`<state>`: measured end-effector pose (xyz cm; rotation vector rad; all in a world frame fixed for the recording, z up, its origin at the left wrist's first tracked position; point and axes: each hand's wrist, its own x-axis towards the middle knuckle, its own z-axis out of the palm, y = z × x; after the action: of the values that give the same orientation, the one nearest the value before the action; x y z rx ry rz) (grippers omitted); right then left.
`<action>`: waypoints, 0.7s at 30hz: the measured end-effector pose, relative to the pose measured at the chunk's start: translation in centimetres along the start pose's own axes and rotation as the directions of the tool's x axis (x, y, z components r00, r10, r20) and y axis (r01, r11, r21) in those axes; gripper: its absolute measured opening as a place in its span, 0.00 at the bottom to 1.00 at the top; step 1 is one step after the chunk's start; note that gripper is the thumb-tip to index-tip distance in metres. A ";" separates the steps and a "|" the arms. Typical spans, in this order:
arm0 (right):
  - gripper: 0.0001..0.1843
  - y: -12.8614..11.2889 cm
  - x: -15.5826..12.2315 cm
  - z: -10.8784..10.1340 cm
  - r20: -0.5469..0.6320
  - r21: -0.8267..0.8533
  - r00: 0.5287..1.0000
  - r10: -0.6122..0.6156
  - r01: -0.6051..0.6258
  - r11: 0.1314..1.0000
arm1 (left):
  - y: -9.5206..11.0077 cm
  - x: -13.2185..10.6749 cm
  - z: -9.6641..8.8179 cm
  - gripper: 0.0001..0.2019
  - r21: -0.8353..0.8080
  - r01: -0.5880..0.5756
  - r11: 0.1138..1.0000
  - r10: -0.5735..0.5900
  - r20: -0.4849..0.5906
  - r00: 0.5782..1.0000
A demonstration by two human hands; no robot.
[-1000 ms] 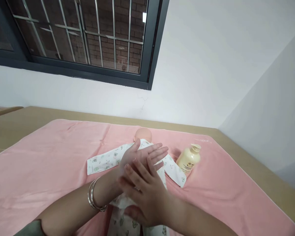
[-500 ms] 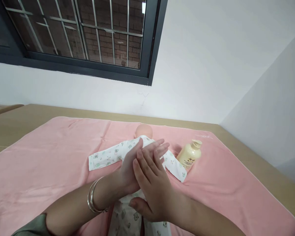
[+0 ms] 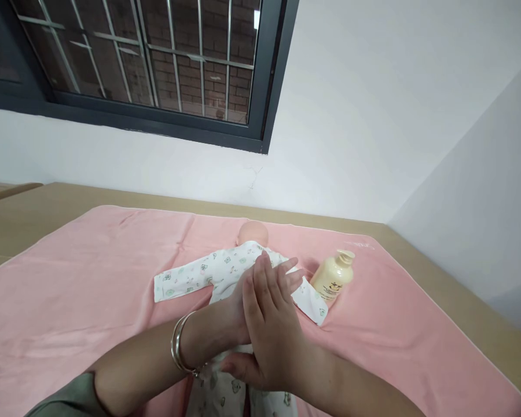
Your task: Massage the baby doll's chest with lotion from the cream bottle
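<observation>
Our hands are flat, fingers straight, pressed palm to palm and holding nothing: right hand (image 3: 271,330) on top, left hand (image 3: 247,292) under it with fingertips showing past it. Bangles (image 3: 180,350) sit on the left wrist. We hold both just above the doll (image 3: 238,272) in a printed white romper, lying mid-bench with its head toward the far edge; contact with it can't be confirmed. A cream pump bottle (image 3: 333,277) lies tilted just beside the doll, toward the bench's right edge. Pink towel (image 3: 69,289) covers the tan bench (image 3: 35,208). White walls, barred dark-framed window (image 3: 147,69) beyond the far edge.
</observation>
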<state>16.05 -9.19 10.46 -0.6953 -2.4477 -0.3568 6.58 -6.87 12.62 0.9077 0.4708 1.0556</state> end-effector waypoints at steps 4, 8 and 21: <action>0.58 -0.3 -0.4 0.4 -0.019 0.022 1.000 -0.001 0.001 1.000 | 3.0 0.1 -1.1 0.35 -0.082 0.125 0.989 -0.120 0.065 0.991; 0.47 0.0 -0.2 0.0 0.042 0.101 0.999 0.005 -0.009 0.995 | 4.6 0.7 -2.5 0.39 0.233 -0.080 0.969 0.095 -0.053 0.994; 0.31 6.1 0.8 6.2 0.283 -0.022 0.872 0.400 -0.411 0.911 | -4.7 1.5 -12.6 0.22 0.960 -0.124 0.252 0.614 -0.060 0.787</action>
<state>16.07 -1.35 6.50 -1.2923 -2.4699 -0.0430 0.74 -1.36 1.80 1.9294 1.4080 1.4676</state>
